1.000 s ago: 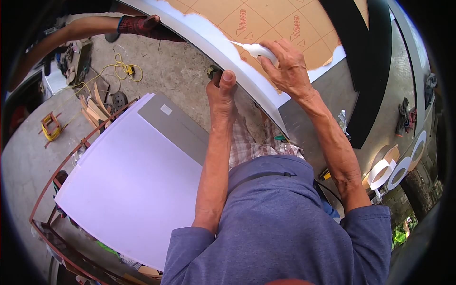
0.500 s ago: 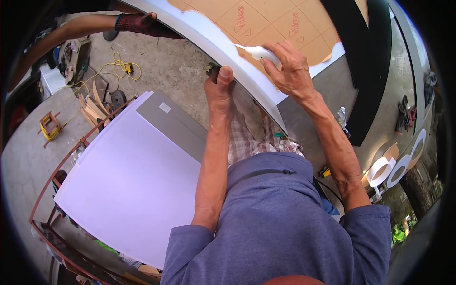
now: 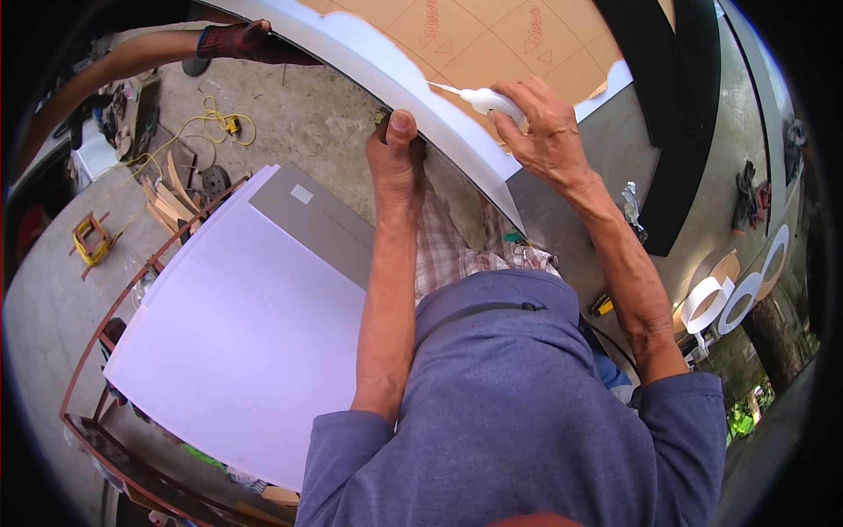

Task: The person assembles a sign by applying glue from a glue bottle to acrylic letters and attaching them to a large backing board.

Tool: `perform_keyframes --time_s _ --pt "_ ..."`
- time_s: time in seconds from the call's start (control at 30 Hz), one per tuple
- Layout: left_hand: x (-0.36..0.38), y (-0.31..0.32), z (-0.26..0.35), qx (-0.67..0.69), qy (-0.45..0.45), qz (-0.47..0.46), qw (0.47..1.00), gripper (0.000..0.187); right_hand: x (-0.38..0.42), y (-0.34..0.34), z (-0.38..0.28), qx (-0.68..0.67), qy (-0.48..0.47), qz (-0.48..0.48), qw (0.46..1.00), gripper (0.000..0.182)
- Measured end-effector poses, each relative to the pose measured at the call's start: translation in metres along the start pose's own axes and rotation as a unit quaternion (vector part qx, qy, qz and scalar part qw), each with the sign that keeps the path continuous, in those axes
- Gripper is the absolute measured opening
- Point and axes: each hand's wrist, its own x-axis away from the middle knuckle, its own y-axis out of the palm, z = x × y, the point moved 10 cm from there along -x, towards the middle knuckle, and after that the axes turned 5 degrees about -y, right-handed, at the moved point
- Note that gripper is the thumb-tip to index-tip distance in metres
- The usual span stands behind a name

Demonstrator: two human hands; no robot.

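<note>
One white squeeze bottle (image 3: 492,102), clasped in the fingers (image 3: 529,91) of the right hand (image 3: 558,145), with nozzle (image 3: 446,88) slanted over the pale border (image 3: 399,66) of a brown-covered panel (image 3: 492,53), presumably for careful aim; left hand (image 3: 395,167) by the rim (image 3: 465,172), likely for steadying, hidden grip impossible to tell.

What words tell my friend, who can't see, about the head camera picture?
A bare right hand holds a small white bottle, its thin nozzle at the white border of a large board with a brown, red-printed covering. The bare left hand is by the board's edge. Upper left: another person's dark red gloved hand; lower left: a big white sheet.
</note>
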Motion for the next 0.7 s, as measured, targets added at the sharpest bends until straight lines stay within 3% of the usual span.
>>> perform_keyframes --time_s 0.17,0.7 --pt "0.005 0.008 0.01 0.064 0.015 0.015 0.998 0.089 0.007 -0.005 0.0 0.006 0.005 -0.006 1.0 0.027" --pt "0.004 0.011 0.008 0.026 -0.004 -0.016 1.0 0.098 0.033 -0.014 0.0 0.013 0.02 -0.03 0.999 0.031"
